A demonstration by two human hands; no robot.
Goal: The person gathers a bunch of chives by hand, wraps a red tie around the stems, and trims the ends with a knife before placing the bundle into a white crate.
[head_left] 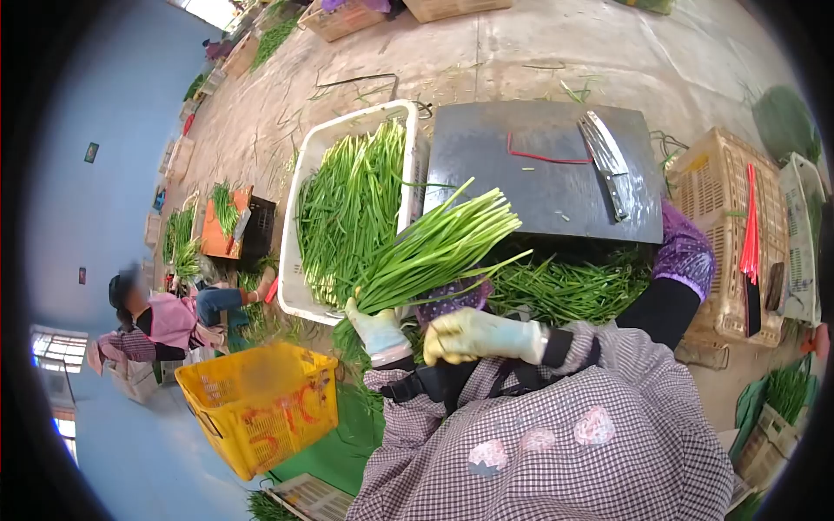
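My left hand (pixel 379 332), in a pale glove, grips the base of a thick bunch of long green stalks (pixel 439 247). The bunch fans up and to the right over the edge of a white crate (pixel 295 260) that is full of the same greens. My right hand (pixel 473 335), in a yellowish glove, is curled into a fist just right of the left hand, with nothing visible in it. A dark cutting board (pixel 521 187) lies beyond my hands. On it are a cleaver (pixel 605 161) and a red rubber band (pixel 543 157).
More green stalks (pixel 565 291) are piled below the board. A beige crate (pixel 717 226) with red bands (pixel 750 230) stands at the right, a yellow crate (pixel 261 412) at lower left. Another person (pixel 165 321) sits on the floor at the left among greens.
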